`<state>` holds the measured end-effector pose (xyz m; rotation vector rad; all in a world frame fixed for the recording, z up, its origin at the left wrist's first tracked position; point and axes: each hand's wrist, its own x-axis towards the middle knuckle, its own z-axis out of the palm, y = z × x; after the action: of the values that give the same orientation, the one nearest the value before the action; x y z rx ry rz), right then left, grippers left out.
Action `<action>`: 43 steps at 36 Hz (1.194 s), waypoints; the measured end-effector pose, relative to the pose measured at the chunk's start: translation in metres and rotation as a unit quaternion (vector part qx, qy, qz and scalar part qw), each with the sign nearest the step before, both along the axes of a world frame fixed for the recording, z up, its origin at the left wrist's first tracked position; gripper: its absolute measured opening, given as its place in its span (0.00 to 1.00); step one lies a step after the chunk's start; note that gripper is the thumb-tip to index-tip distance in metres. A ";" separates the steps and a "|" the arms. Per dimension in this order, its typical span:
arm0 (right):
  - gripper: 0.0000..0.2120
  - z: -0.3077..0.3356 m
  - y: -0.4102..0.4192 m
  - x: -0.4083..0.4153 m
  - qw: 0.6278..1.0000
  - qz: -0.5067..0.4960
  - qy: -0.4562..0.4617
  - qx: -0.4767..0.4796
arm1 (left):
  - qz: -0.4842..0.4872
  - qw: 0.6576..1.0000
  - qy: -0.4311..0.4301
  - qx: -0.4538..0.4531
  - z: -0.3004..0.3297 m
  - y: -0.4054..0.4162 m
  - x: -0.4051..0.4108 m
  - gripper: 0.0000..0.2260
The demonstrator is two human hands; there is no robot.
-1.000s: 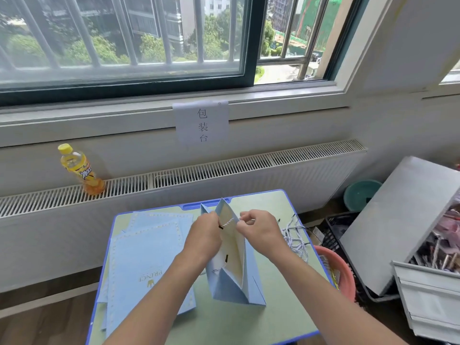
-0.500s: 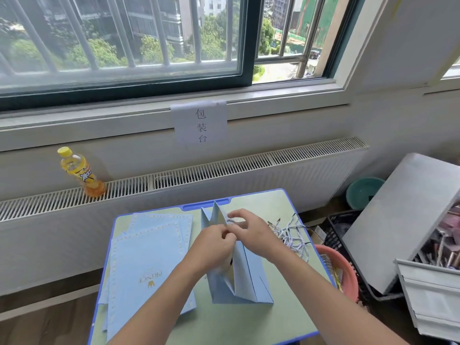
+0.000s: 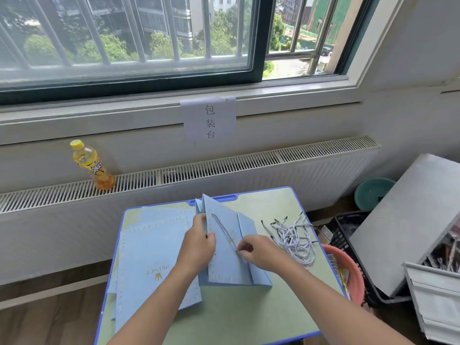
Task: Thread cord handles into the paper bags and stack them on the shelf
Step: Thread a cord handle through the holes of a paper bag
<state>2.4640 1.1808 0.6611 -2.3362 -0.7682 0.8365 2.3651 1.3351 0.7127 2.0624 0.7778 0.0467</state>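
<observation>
A small green table (image 3: 249, 319) with a blue rim stands against a white radiator (image 3: 224, 170) under a barred window (image 3: 124, 33). On the radiator's grille, well to the left, stands a yellow drink bottle (image 3: 90, 165), and a paper sign (image 3: 209, 118) with three printed characters hangs from the sill.

To the right of the table a pink plastic basin (image 3: 353, 267) sits just beside its edge; what it holds is too small to tell. Behind the basin is a black crate (image 3: 348, 227) partly covered by a tilted grey board (image 3: 398, 220), and a teal bowl (image 3: 371, 192) lies on the floor near the wall.

A stack of flat light-blue paper bags (image 3: 149, 257) covers the table's left half. In the middle lies a light-blue paper bag (image 3: 229, 265), tipped over with its mouth toward the radiator. The left hand (image 3: 199, 247) pinches the bag's left edge. The right hand (image 3: 258, 250) pinches the near end of a twisted white-and-grey cord handle (image 3: 225, 230), which runs diagonally across the bag's upper face. A loose tangle of cords (image 3: 293, 237) lies on the table just right of the bag, near the right wrist.
</observation>
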 end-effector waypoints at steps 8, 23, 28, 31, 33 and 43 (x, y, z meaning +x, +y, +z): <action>0.04 0.004 0.015 0.007 0.990 -0.095 0.066 0.074 | -0.038 0.998 -0.023 0.037 -0.005 0.001 -0.005 0.14; 0.06 -0.010 0.006 -0.001 0.995 -0.088 0.042 0.037 | -0.013 1.000 -0.010 0.025 -0.006 0.005 -0.003 0.14; 0.03 0.020 0.023 0.000 0.944 -0.189 0.148 0.225 | -0.029 0.999 -0.013 -0.004 -0.008 0.005 -0.004 0.05; 0.03 0.036 0.029 0.000 0.905 -0.234 0.199 0.295 | -0.038 0.999 -0.021 -0.016 -0.007 0.006 -0.004 0.05; 0.03 0.040 0.032 -0.001 0.879 -0.256 0.235 0.326 | -0.048 0.998 -0.024 -0.021 -0.006 0.005 -0.004 0.04; 0.04 0.042 0.037 -0.006 0.834 -0.297 0.277 0.374 | -0.067 0.997 -0.027 -0.003 -0.009 0.007 -0.003 0.03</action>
<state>2.4583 1.2181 0.7027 -1.3710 -0.0484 0.6908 2.3616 1.3419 0.7036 2.0937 0.6039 0.0250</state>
